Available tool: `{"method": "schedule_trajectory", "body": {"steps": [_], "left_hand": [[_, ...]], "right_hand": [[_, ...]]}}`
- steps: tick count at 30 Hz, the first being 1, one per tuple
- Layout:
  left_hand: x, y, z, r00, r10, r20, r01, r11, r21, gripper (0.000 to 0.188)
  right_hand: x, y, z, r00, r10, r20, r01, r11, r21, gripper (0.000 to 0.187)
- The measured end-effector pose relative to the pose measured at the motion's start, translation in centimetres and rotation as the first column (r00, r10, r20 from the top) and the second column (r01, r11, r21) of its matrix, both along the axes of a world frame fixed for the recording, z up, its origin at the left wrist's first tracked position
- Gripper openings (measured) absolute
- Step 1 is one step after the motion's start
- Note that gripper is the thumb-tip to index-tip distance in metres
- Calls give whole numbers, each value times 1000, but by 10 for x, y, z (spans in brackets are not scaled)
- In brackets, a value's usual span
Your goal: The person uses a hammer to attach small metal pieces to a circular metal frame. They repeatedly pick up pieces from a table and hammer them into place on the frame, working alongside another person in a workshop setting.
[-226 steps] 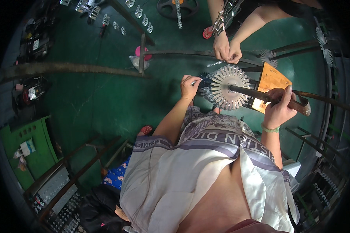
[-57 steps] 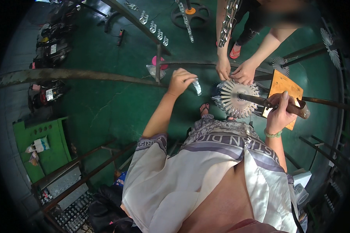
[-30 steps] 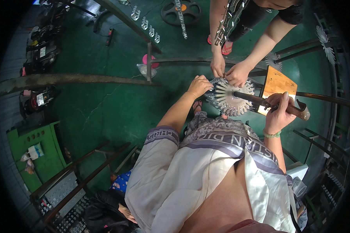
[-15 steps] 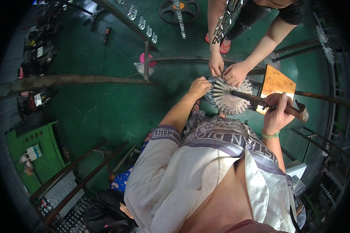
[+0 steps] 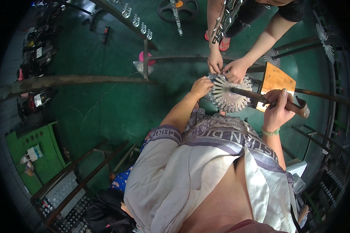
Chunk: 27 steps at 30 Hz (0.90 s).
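Note:
A silvery metal disc [image 5: 223,98] with radial slots and a toothed rim sits ahead of me on a rusty metal shaft [image 5: 247,94]. My right hand [image 5: 278,108] is closed round the shaft's near end, close to its bent hook-like handle [image 5: 302,108]. At the disc's left edge my left hand [image 5: 201,87] has its fingers curled against small metal pieces [image 5: 210,79]; what the fingertips pinch is hidden. Across from me, a co-worker's hands [image 5: 235,70] work at the disc's top edge. Strips of linked metal clips [image 5: 224,21] hang over the co-worker's forearm.
An orange-brown wooden board [image 5: 278,80] stands behind my right hand. Metal bars [image 5: 77,79] run across the left and far sides. Another slotted disc [image 5: 272,57] is at far right. A black wheel [image 5: 177,9], a pink round object [image 5: 146,57] and a green cabinet [image 5: 39,155] lie farther off.
Both of my hands stay almost where they were, the handle end shifting slightly right. The co-worker's fingers move a little at the disc's top edge.

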<state>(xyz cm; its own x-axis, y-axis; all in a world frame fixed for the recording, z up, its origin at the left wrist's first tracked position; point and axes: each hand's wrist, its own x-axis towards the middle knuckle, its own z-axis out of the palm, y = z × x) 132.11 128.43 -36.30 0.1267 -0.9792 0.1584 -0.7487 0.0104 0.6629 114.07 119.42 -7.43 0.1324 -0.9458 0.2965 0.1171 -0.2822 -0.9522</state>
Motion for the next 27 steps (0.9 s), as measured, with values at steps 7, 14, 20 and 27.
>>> {"method": "schedule_trajectory", "body": {"steps": [7, 14, 20, 27], "left_hand": [[0, 2, 7, 1000, 4, 0, -4, 1000, 9, 15], [1, 2, 3, 999, -4, -47, 6, 999, 39, 17], [1, 3, 3, 992, 54, -114, -48, 997, 56, 24], [0, 2, 3, 991, 101, -84, -94, 992, 86, 26]], "right_hand": [[1, 1, 1, 1000, 13, 1, -13, 1000, -11, 27], [4, -1, 3, 1000, 1, 17, -1, 1000, -12, 28], [5, 0, 5, 1000, 1, 22, 0, 1000, -20, 28], [3, -2, 1, 1000, 12, -1, -12, 1000, -15, 28]]}}
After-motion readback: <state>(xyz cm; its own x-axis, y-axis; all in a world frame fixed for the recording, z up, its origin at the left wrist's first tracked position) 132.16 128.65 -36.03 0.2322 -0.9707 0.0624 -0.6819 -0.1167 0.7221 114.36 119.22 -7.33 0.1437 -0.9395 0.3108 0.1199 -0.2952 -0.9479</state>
